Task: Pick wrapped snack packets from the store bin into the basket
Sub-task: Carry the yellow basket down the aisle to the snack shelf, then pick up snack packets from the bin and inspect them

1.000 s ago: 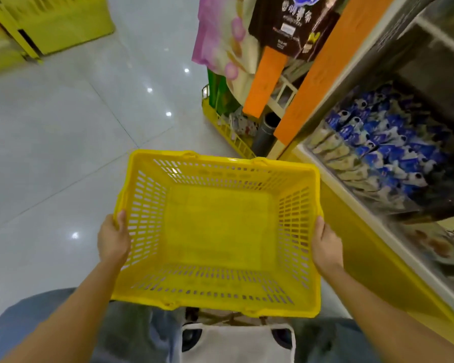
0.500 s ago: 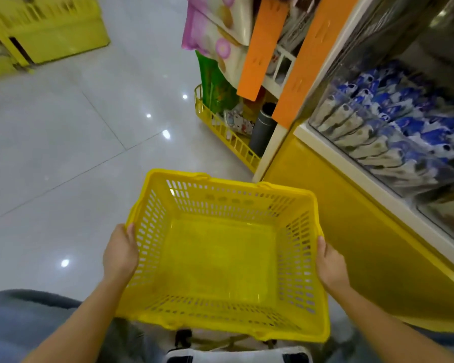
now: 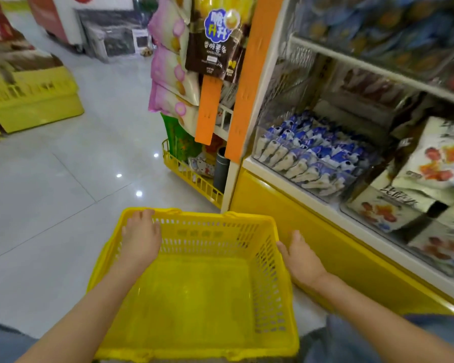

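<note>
An empty yellow plastic basket (image 3: 215, 336) sits low in front of me, beside the shelf's base. My left hand (image 3: 140, 238) reaches across its left side, with the fingertips resting on the far rim. My right hand (image 3: 300, 256) hovers at the outside of the right wall with relaxed fingers and holds nothing. Blue-and-white wrapped snack packets (image 3: 315, 155) fill a clear store bin (image 3: 262, 129) on the lowest shelf, up and to the right of the basket, beyond both hands.
Bins of beige packets with orange pictures (image 3: 430, 163) stand right of the blue ones. An orange upright (image 3: 249, 82) and hanging pink bags (image 3: 168, 66) edge the shelf. A yellow wire rack (image 3: 194, 179) sits on the tiled floor; a yellow display (image 3: 34, 106) stands far left.
The basket has come lower. My left hand left the left wall and moved to the far rim. My right hand let go of the right wall. The view tilted up toward the shelf.
</note>
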Available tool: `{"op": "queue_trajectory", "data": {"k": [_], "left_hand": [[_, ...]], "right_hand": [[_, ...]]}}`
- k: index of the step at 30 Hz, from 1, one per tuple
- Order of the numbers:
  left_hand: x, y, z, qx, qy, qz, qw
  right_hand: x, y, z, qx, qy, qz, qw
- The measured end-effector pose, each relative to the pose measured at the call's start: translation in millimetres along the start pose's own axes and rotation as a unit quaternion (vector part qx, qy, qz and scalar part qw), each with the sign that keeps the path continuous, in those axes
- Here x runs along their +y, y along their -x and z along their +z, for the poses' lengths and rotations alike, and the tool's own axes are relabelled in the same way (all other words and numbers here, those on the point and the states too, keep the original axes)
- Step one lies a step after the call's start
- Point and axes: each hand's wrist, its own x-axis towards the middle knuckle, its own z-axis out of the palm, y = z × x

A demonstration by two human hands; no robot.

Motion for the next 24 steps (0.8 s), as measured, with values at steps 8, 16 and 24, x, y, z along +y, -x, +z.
{"op": "queue_trajectory", "data": {"k": [8, 16, 24], "left_hand": [[161.6, -24.4, -25.1, 0.036, 0.096, 0.305, 0.947], [225.4, -87.2, -23.5, 0.006, 0.114, 0.399, 0.910], [228.1, -127.6, -3.1, -0.002, 0.089, 0.492, 0.866]], "right_hand": [[-21.7, 7.7, -117.9, 0.182, -0.015, -0.188, 0.965], [-53.5, -85.2, -170.8, 0.202, -0.064, -0.158, 0.964], [-98.8, -210.7, -158.3, 0.109, -0.081, -0.079, 0.988]]}}
